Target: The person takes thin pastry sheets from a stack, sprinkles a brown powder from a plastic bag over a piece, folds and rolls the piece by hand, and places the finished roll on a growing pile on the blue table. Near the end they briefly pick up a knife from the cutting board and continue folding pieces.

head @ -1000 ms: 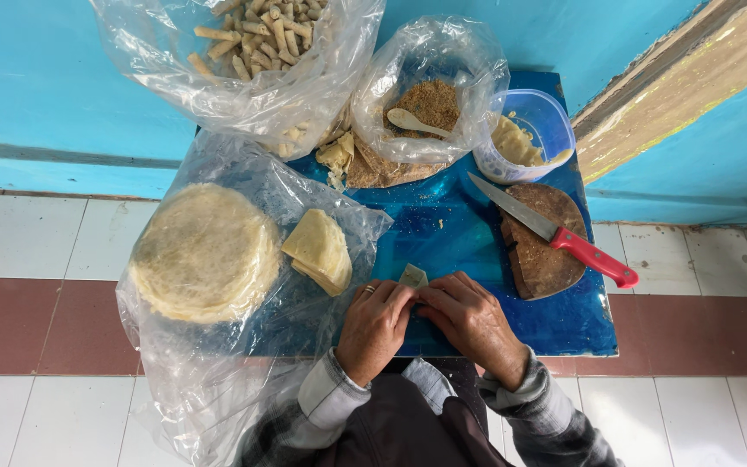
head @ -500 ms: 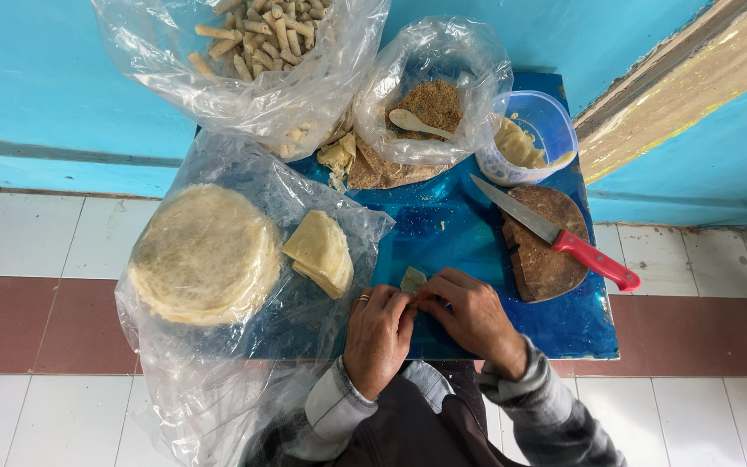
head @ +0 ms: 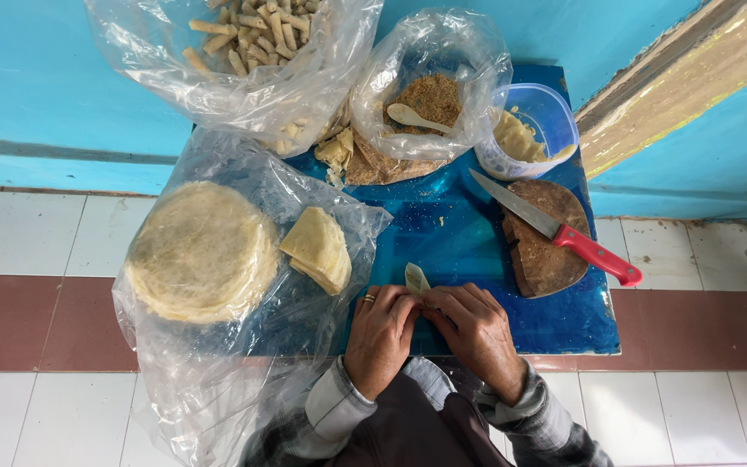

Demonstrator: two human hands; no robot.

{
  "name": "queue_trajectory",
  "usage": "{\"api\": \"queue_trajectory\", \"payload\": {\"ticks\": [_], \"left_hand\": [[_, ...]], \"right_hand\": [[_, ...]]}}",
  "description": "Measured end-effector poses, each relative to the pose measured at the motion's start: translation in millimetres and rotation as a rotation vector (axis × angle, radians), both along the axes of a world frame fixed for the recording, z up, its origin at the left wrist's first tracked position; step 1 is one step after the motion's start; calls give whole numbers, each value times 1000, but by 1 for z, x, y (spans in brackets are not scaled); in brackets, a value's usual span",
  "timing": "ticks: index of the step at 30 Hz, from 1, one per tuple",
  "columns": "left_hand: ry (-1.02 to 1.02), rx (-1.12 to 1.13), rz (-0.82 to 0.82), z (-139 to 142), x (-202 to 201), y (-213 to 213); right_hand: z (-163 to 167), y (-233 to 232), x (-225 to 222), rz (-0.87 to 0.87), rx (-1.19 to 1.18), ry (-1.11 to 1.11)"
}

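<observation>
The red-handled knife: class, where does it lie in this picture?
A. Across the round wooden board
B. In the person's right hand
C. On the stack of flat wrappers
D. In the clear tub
A. The red-handled knife lies across the round wooden board, blade toward the clear tub, apart from both hands.

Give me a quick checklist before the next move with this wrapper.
1. Wrapper pinched by both hands, left hand and right hand: ok.
2. Filling sealed inside the wrapper: cannot tell.
3. Knife lying clear of the hands, on the wooden board: ok.
4. Spoon resting in the filling: ok.
5. Cut wrappers beside the left hand: ok.
</observation>
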State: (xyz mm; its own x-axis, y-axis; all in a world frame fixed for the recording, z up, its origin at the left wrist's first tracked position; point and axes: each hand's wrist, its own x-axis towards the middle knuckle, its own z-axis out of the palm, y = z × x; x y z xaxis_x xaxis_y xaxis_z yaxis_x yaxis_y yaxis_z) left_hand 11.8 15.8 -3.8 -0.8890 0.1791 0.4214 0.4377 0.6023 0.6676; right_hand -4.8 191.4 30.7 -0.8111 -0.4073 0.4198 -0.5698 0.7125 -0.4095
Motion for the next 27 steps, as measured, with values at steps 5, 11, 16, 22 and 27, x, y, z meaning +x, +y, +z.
{"api": "queue_trajectory", "payload": {"ticks": [5,11,16,22,27], "left_hand": [[-18,-15,20,-3,-5,0],[-76,-31,59,-3,-18,0],[-81,-49,86,-2,-27,-1],[-166,102,73,-1,-27,-4],[-56,36,37,1,-15,-4]], "right_hand": [[0,2,-15,73,2,-38],[6,3,-60,185,67,-405],[11,-1,-65,158,-9,-485],[9,-5,-22,125,109,67],[3,-5,-27,91,71,11]]}}
